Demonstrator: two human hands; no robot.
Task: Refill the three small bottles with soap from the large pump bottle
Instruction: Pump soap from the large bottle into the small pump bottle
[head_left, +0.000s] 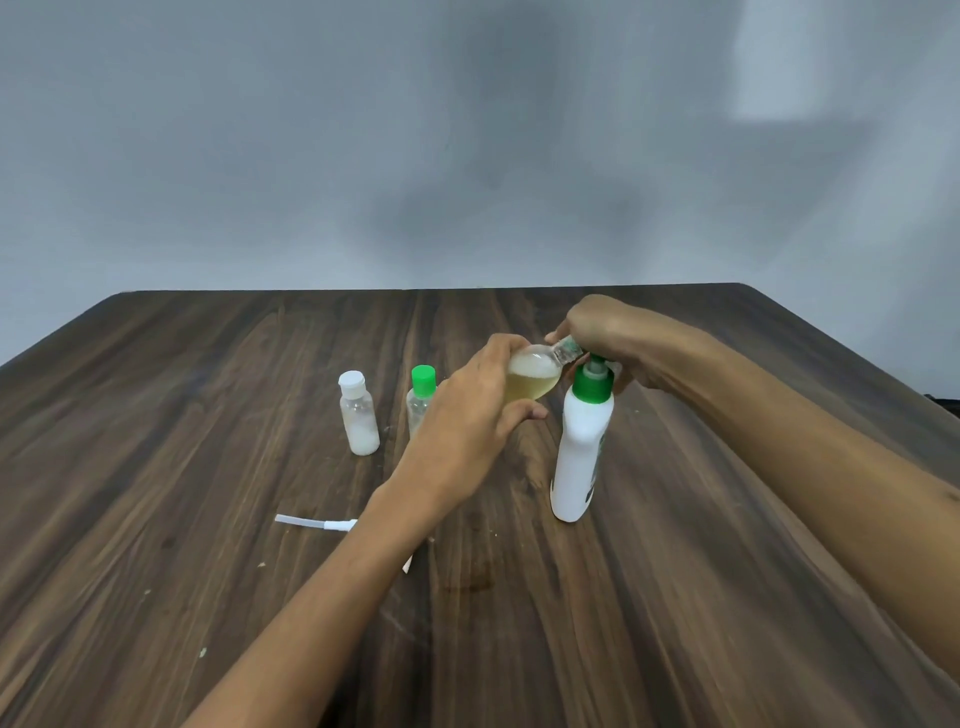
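The large white pump bottle (579, 452) with a green collar stands upright on the wooden table (208, 415). My left hand (467, 415) holds a small clear bottle (532, 376), tilted, partly filled with yellowish soap, its neck pointing at the pump head. My right hand (608, 338) covers the pump head and the small bottle's neck; the nozzle is hidden. A small bottle with a white cap (358, 415) holds white liquid and stands at the left. Another small bottle with a green cap (422, 397) stands beside it, partly behind my left hand.
A white pump tube part (314, 522) lies on the table near my left forearm. A small white scrap (407, 566) lies under that forearm. A grey wall rises behind the table's far edge.
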